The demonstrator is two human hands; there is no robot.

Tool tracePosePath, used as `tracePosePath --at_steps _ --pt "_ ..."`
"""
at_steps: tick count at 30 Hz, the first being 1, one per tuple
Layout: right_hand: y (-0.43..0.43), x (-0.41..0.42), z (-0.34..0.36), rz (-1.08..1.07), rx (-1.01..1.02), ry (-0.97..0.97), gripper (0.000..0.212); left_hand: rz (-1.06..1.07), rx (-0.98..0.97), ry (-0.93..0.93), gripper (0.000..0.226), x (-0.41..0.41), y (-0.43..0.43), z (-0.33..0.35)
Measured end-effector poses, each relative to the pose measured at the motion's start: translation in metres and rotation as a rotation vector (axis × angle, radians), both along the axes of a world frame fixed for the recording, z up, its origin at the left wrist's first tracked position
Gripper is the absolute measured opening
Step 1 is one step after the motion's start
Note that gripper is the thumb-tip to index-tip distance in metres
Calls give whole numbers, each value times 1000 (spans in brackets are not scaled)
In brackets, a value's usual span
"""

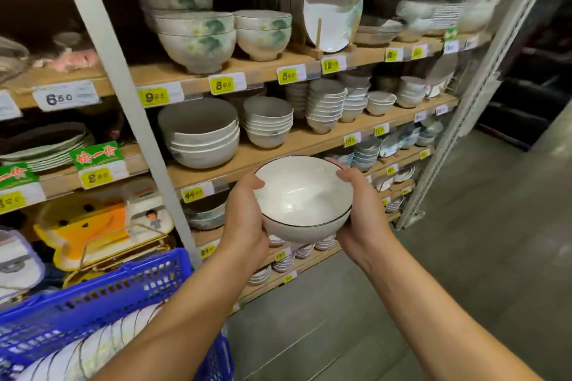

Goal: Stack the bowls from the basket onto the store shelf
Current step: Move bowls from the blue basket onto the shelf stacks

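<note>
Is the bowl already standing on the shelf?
No: the left hand and the right hand hold the bowl in the air, in front of the shelf.

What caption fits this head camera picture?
Left hand and right hand hold a white bowl before the shelf, blue basket beside.

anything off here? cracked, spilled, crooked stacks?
Nothing stands out. The white bowl looks whole, held between the left hand and right hand, tipped slightly toward the camera. Stacks on the shelf sit nested and nothing is spilled. The far ones are too blurred to judge.
</note>
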State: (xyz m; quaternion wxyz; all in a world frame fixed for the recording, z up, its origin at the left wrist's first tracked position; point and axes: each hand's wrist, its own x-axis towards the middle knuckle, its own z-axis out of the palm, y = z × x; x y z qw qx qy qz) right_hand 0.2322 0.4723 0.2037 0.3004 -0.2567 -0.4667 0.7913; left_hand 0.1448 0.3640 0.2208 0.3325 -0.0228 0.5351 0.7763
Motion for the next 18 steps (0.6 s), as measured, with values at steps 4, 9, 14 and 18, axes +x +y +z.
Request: tracePosePath --at_steps 4,9,14,18 --pt "38 4 17 -49 -23 -3 34 -27 -18 59 35 1 38 16" --pt "75 -21 32 -78 -86 13 35 -30 -33 161 42 -22 74 30" --pt "110 -70 44 -16 -85 1 37 9 16 213 39 -64 100 41" --pt "136 -115 63 61 -69 14 40 30 19 297 29 -106 117 58"
